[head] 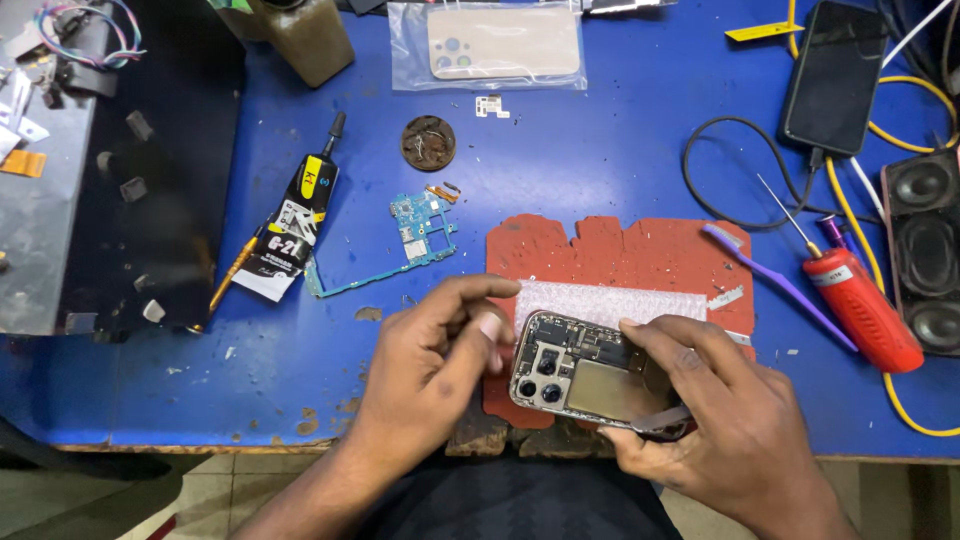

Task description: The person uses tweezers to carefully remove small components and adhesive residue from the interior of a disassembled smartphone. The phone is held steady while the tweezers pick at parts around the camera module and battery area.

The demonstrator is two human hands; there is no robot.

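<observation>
Head view: looking down at a blue worktable (620, 130), its near edge worn.
Opened phone: an opened phone (585, 375) with its back removed is lying at the near edge of a red work mat (640, 255), camera lenses pointing left, a metal shield showing in its middle.
Left hand: left hand (435, 370) is curling just left of the phone, thumb and forefinger pinching together at the phone's camera corner; whether anything is sitting between the fingertips cannot be told.
Right hand: right hand (715, 420) is gripping the phone's right end, fingers lying over its top edge and thumb under the near side.
Padding: a white bubble-wrap strip (610, 300) is lying on the mat just behind the phone.
Circuit board: a blue-green circuit board (415, 230) is resting on the table left of the mat.
Glue: a black glue tube (300, 215) with a yellow label is lying tilted further left, beside an orange-handled tool (233, 268).
Screwdriver: a red-handled screwdriver (855, 300) is lying right of the mat, next to a purple brush (775, 280).
Bagged part: a beige phone back cover (505, 42) in a clear bag is sitting at the far edge.
Second phone: a dark phone (835, 75) on a black cable is lying at far right.
Speaker: a black speaker (925, 250) is standing at the right edge.
Round part: a small brown disc (428, 142) is sitting behind the circuit board.
</observation>
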